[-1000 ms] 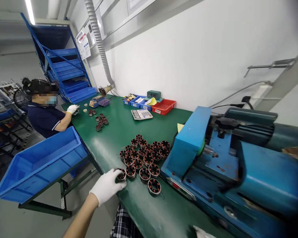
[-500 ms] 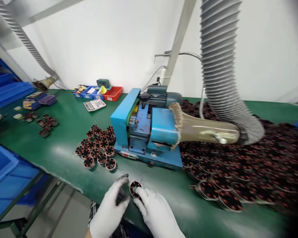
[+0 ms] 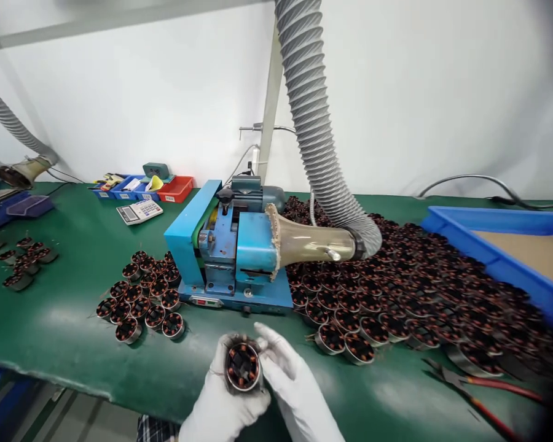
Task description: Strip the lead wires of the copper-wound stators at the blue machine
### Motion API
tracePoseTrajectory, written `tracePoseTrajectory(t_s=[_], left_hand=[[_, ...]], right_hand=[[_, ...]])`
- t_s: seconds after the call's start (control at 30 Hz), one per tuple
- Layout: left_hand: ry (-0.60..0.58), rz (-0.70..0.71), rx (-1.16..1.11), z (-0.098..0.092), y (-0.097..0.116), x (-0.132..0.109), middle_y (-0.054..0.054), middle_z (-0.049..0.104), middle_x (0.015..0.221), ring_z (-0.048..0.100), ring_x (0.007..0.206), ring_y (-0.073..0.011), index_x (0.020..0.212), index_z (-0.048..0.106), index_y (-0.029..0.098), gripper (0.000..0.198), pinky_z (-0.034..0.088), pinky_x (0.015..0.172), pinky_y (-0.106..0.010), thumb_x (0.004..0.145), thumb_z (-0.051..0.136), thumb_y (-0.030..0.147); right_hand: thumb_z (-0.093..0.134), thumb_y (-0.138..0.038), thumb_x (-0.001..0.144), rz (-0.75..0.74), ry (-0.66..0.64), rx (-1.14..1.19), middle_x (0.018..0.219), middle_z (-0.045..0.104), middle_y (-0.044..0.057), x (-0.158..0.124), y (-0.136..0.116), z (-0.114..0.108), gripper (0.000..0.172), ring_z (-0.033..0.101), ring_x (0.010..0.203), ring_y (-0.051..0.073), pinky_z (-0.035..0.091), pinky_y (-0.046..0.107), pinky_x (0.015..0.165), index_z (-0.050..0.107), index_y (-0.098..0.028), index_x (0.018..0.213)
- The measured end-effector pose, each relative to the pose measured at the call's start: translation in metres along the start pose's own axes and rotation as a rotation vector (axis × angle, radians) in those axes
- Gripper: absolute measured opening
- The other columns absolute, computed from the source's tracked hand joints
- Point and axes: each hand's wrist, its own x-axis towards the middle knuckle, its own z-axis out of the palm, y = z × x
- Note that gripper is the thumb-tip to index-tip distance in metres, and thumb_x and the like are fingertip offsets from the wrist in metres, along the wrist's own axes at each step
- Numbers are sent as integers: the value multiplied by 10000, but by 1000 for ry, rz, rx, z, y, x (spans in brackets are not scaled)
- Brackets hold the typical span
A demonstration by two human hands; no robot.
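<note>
Both my hands wear white gloves and meet low in the middle of the view. My left hand (image 3: 221,405) is wrapped round a round motor stator (image 3: 243,367) with copper windings, its open face turned up toward me. My right hand (image 3: 295,390) touches the stator's right side with its fingers curled against the rim. Just beyond them stands a blue bench machine (image 3: 225,255) on the green table (image 3: 59,331). A group of several stators (image 3: 141,294) sits left of the machine, and a large heap of stators (image 3: 410,288) lies to its right.
A ribbed grey hose (image 3: 313,123) ends in a funnel at the machine. A blue bin (image 3: 502,239) stands at the right, red-handled pliers (image 3: 479,387) lie near the front right. A calculator (image 3: 139,210) and small trays (image 3: 142,186) sit at the back left.
The view has swung right from the co-worker's end to the machine. My left hand picked a stator off the table and raised it; my right hand has joined it.
</note>
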Motion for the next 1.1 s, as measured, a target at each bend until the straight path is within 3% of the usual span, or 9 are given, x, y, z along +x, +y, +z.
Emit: tracePoseTrajectory(t_s=[0.17, 0.27, 0.37, 0.5, 0.63, 0.77, 0.9, 1.0, 1.1], left_hand=[[-54, -46, 197, 7, 15, -2, -47, 688, 731, 697, 753, -237, 845, 626, 191, 313, 565, 732, -357, 649, 752, 400], [-141, -31, 392, 13, 22, -15, -31, 694, 787, 680, 735, -228, 959, 616, 210, 490, 557, 730, -356, 513, 815, 238], [-198, 33, 603, 18, 33, -29, -18, 686, 913, 661, 786, -210, 1045, 591, 235, 617, 543, 762, -328, 467, 775, 122], [-146, 227, 887, 24, 50, -39, -47, 622, 1087, 609, 986, -236, 1033, 592, 235, 569, 506, 870, -308, 500, 697, 65], [-118, 424, 975, 30, 52, -40, -71, 577, 1143, 534, 1138, -278, 1065, 600, 232, 539, 439, 988, -362, 559, 630, 48], [-252, 569, 1020, 33, 46, -37, -84, 577, 1122, 544, 1128, -281, 1153, 573, 226, 606, 444, 983, -382, 580, 602, 29], [-214, 569, 1048, 33, 43, -38, -69, 600, 1052, 547, 1116, -281, 1066, 608, 227, 539, 450, 977, -367, 567, 612, 22], [-86, 509, 1057, 28, 41, -37, -65, 592, 1116, 528, 1146, -282, 1032, 605, 232, 515, 449, 978, -343, 553, 636, 46], [-23, 497, 1004, 24, 37, -27, -69, 572, 1194, 523, 1166, -273, 1084, 585, 231, 528, 437, 993, -344, 578, 649, 93]], right_hand=[[688, -447, 735, -235, -221, -58, 744, 617, 27, 15, -24, -1, 247, 611, 682, 171, 491, 288, 649, 748, -230, 838], [680, -410, 753, -137, -222, 52, 660, 582, 14, 18, -34, 1, 240, 556, 625, 151, 448, 268, 604, 707, -192, 656], [710, -396, 724, 55, -190, 397, 597, 525, -12, 20, -40, -1, 289, 467, 535, 110, 403, 229, 518, 613, -177, 563], [705, -438, 723, 166, -81, 704, 642, 557, -13, 18, -49, -8, 244, 503, 540, 106, 457, 243, 548, 641, -206, 687], [792, -471, 595, 120, -66, 411, 822, 683, 76, 9, -52, -1, 452, 616, 663, 185, 516, 332, 614, 704, -185, 935], [846, -376, 540, 118, 59, 287, 649, 667, 30, 11, -51, 14, 349, 570, 534, 131, 489, 267, 517, 735, -157, 789], [868, -307, 533, 199, 79, 523, 554, 609, -8, 23, -59, 5, 282, 487, 452, 60, 421, 174, 431, 726, -147, 717], [847, -341, 579, -1, 220, 645, 589, 611, -32, 27, -61, -13, 265, 508, 474, 58, 464, 164, 463, 725, -211, 775], [717, -344, 756, -292, 404, 228, 777, 708, 31, 20, -50, -18, 159, 640, 668, 151, 556, 287, 646, 724, -234, 870]])
